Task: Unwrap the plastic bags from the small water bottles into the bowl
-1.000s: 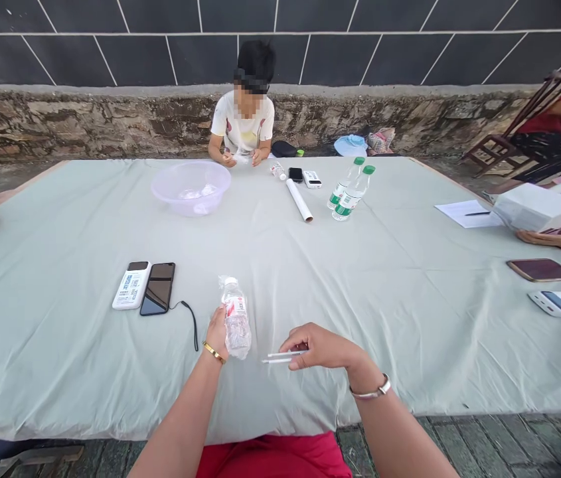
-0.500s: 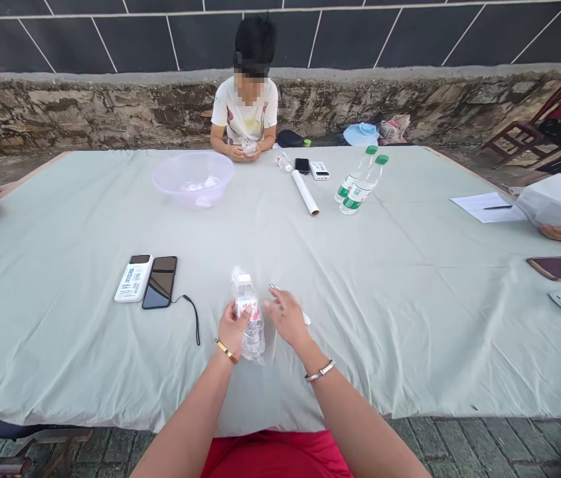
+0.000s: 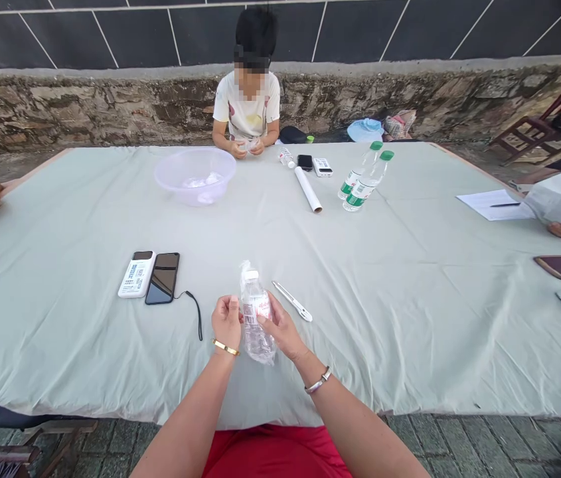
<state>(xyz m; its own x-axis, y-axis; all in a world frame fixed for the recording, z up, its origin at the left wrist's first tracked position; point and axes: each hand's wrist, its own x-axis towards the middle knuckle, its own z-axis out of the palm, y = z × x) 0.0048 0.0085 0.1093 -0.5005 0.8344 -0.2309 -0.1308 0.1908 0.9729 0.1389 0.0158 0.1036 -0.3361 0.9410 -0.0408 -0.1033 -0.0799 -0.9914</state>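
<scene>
A small clear plastic bottle (image 3: 256, 340) with a white cap and a red-and-white label stands tilted before me, loosely wrapped in thin clear film (image 3: 245, 269). My right hand (image 3: 283, 330) grips its right side, thumb across the label. On the left, my left hand (image 3: 227, 322) is curled closed against the bottle's edge, thumb up; whatever its fingers pinch is hidden. Just right of the bottle, a slim white pen-like tool (image 3: 293, 301) lies on the cloth-covered table (image 3: 384, 312).
Left of my hands lie a white power bank (image 3: 137, 275) and a black phone (image 3: 162, 279) with a strap. Farther off are a translucent purple basin (image 3: 170, 179), a white roll (image 3: 308, 190) and two green-capped bottles (image 3: 360, 192). A person (image 3: 247, 109) sits opposite, handling clear plastic.
My right hand has come from above the pen-like tool onto the bottle. My left hand has slipped off the label to the bottle's left side and curled up.
</scene>
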